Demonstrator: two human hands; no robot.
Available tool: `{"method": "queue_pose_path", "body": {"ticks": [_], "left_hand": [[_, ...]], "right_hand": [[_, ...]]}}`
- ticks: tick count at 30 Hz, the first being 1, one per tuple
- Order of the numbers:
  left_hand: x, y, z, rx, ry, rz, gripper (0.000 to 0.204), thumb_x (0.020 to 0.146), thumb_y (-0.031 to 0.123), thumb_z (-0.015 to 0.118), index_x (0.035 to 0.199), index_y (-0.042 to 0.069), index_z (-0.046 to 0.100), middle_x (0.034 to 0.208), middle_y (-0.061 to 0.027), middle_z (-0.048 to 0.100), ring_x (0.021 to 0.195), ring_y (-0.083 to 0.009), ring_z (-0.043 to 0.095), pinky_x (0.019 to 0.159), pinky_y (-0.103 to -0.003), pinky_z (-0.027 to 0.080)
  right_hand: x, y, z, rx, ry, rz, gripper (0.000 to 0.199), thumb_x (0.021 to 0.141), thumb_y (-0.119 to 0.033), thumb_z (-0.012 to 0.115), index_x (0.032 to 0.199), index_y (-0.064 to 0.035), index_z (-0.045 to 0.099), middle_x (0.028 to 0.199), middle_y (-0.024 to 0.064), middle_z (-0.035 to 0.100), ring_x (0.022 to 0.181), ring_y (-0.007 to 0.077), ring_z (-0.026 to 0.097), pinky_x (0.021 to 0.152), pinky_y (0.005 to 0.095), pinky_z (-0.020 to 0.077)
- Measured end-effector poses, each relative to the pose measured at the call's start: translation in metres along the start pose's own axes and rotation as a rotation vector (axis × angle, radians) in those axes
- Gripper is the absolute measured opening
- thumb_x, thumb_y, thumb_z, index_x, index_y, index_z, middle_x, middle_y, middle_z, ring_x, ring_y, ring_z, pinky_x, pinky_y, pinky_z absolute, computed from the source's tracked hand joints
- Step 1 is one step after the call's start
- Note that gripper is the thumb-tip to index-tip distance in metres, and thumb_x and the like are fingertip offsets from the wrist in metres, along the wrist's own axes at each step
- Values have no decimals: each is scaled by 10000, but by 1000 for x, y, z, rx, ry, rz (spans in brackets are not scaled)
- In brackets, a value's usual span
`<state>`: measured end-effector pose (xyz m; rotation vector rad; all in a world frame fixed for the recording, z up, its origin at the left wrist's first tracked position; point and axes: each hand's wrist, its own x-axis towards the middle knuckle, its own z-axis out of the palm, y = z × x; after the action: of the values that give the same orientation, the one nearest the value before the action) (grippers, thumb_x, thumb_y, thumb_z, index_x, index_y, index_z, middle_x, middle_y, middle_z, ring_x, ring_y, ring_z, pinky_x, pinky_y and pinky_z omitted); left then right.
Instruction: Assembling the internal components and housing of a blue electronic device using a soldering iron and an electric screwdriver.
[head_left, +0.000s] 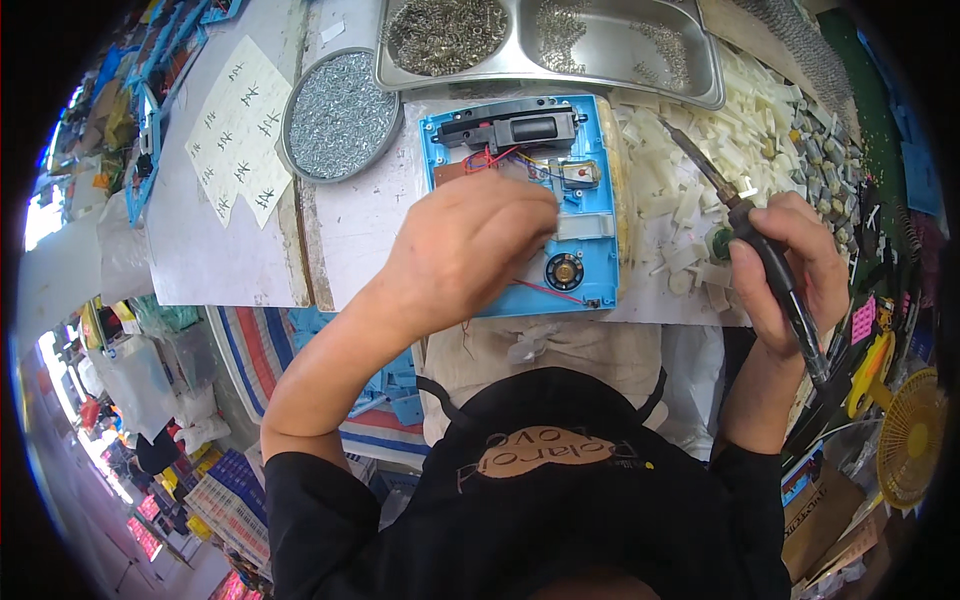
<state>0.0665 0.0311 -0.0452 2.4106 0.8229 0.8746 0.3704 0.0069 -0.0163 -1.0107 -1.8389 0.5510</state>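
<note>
A light blue plastic casing (603, 277) lies on the table in front of me, with wires, a round speaker (565, 271) and a black part (533, 128) inside. My left hand (475, 240) reaches over the casing's middle, its fingers curled together and pointing down into it. Whatever those fingers pinch is hidden beneath the hand. To the right of the casing, my right hand (800, 262) is closed around the black handle of a soldering iron (765, 235). Its bare metal tip points up and left, apart from the casing, over a heap of translucent white plastic parts (675, 180).
Behind the casing stands a metal tray (515, 65) with small springs in its compartments. A round dish of screws (340, 115) sits at the left, beside a marked paper sheet (240, 135). A yellow fan (910, 437) is at the far right.
</note>
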Motion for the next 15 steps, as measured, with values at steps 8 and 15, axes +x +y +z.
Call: {"method": "queue_pose_path", "body": {"ticks": [8, 15], "left_hand": [[7, -2, 0, -124, -30, -105, 177, 800, -4, 724, 964, 47, 678, 864, -94, 685, 803, -309, 678, 704, -395, 545], [11, 13, 2, -374, -14, -545, 115, 823, 22, 745, 933, 28, 712, 794, -111, 676, 735, -296, 675, 673, -369, 534]], "right_hand": [[0, 1, 5, -4, 0, -51, 357, 729, 57, 790, 1065, 13, 678, 789, 115, 658, 634, 174, 570, 566, 256, 424], [-2, 0, 5, 5, -31, -53, 359, 727, 52, 790, 1064, 10, 676, 777, 108, 654, 634, 179, 567, 565, 263, 423]]}}
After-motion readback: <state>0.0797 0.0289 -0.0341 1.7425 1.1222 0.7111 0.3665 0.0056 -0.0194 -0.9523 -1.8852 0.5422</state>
